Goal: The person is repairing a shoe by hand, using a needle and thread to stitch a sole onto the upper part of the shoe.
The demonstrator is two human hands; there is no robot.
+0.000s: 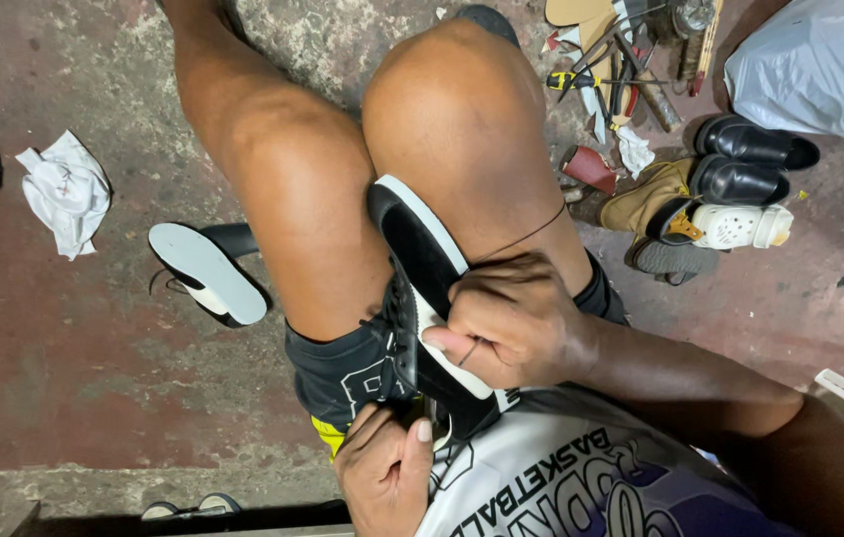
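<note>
While a black sneaker [420, 288] is clamped between the knees, thread [521, 237] is gripped by the right hand [513, 320].
Its heel (near end) is clasped by the left hand [385, 475].

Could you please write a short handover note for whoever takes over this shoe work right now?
Right hand: gripping the sole edge of the black shoe clamped between the knees, with a thread running taut from it over the right knee.
Left hand: at the shoe's heel end, steadying it near the lap.
Second shoe lies sole-up on the floor to the left; tools and other footwear sit to the right.
Done: cannot tell how far the stitching has got.
Left: likely the rest of this sole, then perhaps the second shoe.
</note>
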